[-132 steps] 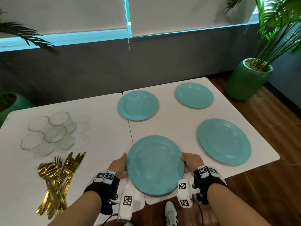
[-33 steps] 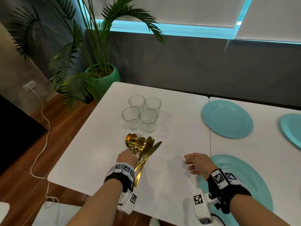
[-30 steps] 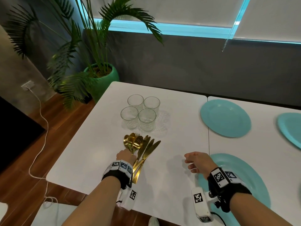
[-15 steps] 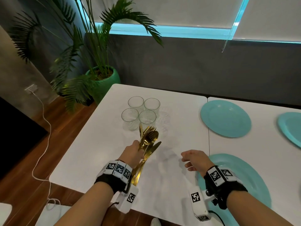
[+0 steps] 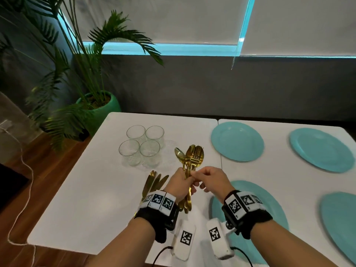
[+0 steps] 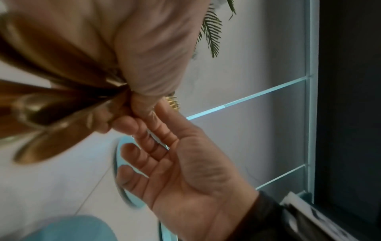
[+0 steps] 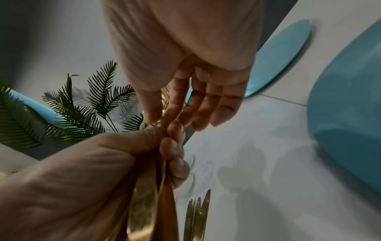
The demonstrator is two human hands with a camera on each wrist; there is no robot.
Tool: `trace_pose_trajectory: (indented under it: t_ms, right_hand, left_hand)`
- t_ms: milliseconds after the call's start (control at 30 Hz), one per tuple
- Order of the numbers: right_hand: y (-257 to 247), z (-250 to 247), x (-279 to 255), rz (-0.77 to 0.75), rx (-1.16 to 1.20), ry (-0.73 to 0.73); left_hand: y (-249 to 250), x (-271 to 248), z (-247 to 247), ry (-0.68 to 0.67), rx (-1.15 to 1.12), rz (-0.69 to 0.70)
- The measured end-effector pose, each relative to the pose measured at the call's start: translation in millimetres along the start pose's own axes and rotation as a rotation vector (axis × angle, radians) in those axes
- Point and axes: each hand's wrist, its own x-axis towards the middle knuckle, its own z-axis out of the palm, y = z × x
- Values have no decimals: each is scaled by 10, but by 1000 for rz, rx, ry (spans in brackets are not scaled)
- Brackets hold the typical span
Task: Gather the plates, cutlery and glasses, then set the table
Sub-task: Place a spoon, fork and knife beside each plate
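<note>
Palm plant in a round green pot (image 5: 100, 110) on the wooden floor, left of and beyond the white rectangular table (image 5: 92, 199). On that table, toward its far left part, four clear drinking glasses (image 5: 141, 146) clustered in a tight square, touching or nearly so. Nearer the front edge, just right of the glasses, three gold table knives (image 5: 154, 183) lying flat on the white top, blades fanned away, partly hidden behind the left wrist band. Above the table's middle, left hand (image 5: 178, 186) wrapped round the handles of a bundle of gold spoons and forks (image 5: 190, 160), heads up and clear of the surface, handle ends hanging below the fist. Grip tight, all fingers curled about the stems, as confirmed in the left wrist view (image 6: 148, 57). Right hand (image 5: 209, 180) meeting the bundle just above the left fist, thumb and forefinger pinching a stem, remaining fingers loosely extended and spread; same pinch seen in the right wrist view (image 7: 181, 84). Which piece pinched: impossible to tell. Right half of the table: four round teal plates, one at the near edge beneath the right wrist (image 5: 269, 201), one at the far middle (image 5: 237, 141), one at the far right (image 5: 320, 149), one cut off by the near right frame edge (image 5: 341, 222). All four flat on the top and well apart.
</note>
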Motion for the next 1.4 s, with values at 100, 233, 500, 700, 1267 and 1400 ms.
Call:
trace_pose_trajectory:
  t_ms: [100, 233, 500, 700, 1267, 1400]
  right_hand:
    - [62, -196, -3, 22, -18, 66]
    - [113, -507, 11, 98, 37, 90]
    - [166, -1042, 76, 175, 39, 85]
    - [185, -1187, 74, 177, 21, 135]
    - [280, -576, -98, 203, 73, 177]
    - [245, -400, -142, 186, 92, 114]
  left_hand:
    - [117, -1, 222, -49, 23, 21]
    - [224, 42, 516, -88, 13, 11]
    - [366, 136, 1038, -15, -125, 17]
    - [378, 245, 1267, 29, -262, -64]
    - [83, 12, 785, -90, -63, -77]
    - [-43, -43, 580, -110, -28, -118]
